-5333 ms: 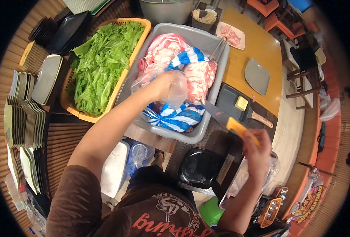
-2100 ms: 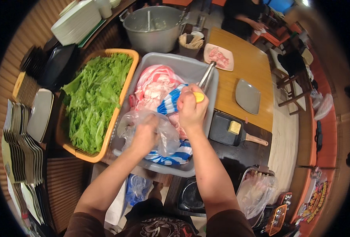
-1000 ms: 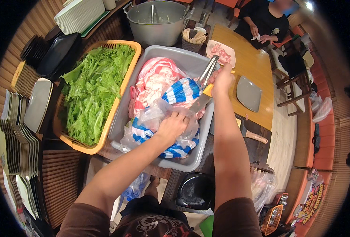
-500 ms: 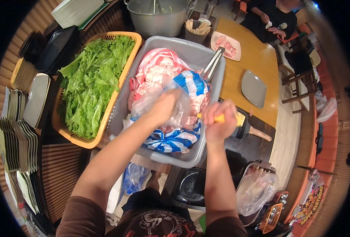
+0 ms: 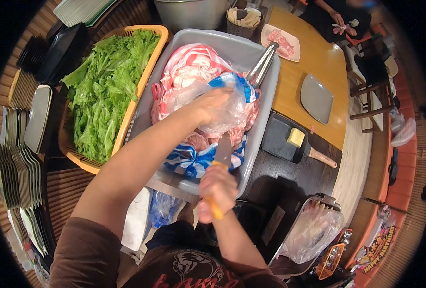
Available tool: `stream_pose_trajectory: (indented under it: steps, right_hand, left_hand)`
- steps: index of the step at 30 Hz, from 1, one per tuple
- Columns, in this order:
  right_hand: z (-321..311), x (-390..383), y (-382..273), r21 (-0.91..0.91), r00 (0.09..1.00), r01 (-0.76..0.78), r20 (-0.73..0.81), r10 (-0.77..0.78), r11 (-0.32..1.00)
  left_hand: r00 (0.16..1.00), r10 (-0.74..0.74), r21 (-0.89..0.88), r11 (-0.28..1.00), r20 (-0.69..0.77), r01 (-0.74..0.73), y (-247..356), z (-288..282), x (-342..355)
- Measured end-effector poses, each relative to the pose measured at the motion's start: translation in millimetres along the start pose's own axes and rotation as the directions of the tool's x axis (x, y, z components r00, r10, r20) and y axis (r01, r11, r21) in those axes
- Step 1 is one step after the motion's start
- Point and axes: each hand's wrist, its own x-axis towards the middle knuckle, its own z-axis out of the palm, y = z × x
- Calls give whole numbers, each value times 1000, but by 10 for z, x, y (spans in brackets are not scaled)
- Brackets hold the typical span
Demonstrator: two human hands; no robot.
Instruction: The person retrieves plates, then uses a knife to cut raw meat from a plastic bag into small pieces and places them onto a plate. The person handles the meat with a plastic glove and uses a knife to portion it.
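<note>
My left hand [image 5: 217,105] is closed on a crumpled clear plastic bag [image 5: 225,120], its fingers partly veiled by the film. The bag lies over raw sliced meat [image 5: 196,72] in a grey plastic tub [image 5: 263,108]. Red-and-white and blue-and-white striped bags [image 5: 193,163] wrap the meat. Wrapped round a yellow handle, my right hand [image 5: 217,192] holds a knife [image 5: 223,152] at the tub's near side. Its broad blade points away from me, the tip against the meat by the blue striped bag. Metal tongs [image 5: 263,65] lean at the tub's far right corner.
Left of the tub stands an orange basket [image 5: 160,36] of lettuce [image 5: 109,91]. To the right, a small black pan [image 5: 277,137] holds a yellow block [image 5: 296,138]. A grey plate [image 5: 317,98] and a plate of meat [image 5: 281,43] lie beyond. Another person's hands [image 5: 340,24] show far right.
My right hand has swung from beside the pan down and left, bringing the knife's blade into view over the meat. My left hand still holds the clear bag. The view has shifted slightly.
</note>
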Motion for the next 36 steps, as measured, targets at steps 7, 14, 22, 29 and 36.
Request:
stream_pose_trajectory:
  steps: [7, 14, 22, 29, 36]
  right_hand:
    - [-226, 295, 74, 222, 994, -72, -69, 90, 972]
    - [-846, 1216, 327, 541, 605, -288, -536, 588, 790]
    - [-443, 1440, 395, 344, 662, -338, -575, 481, 876]
    - [-463, 1575, 515, 289, 633, -383, -610, 477, 877]
    - [-363, 1786, 624, 134, 762, -268, -576, 294, 954]
  left_hand:
    - [998, -19, 40, 999, -64, 21, 75, -70, -246]
    - [962, 267, 180, 945, 52, -272, 353, -130, -815]
    - [935, 162, 575, 752, 314, -323, 755, 149, -582]
    - [953, 48, 715, 650, 300, -258, 884, 253, -531]
    - [984, 44, 536, 834, 175, -132, 508, 58, -580]
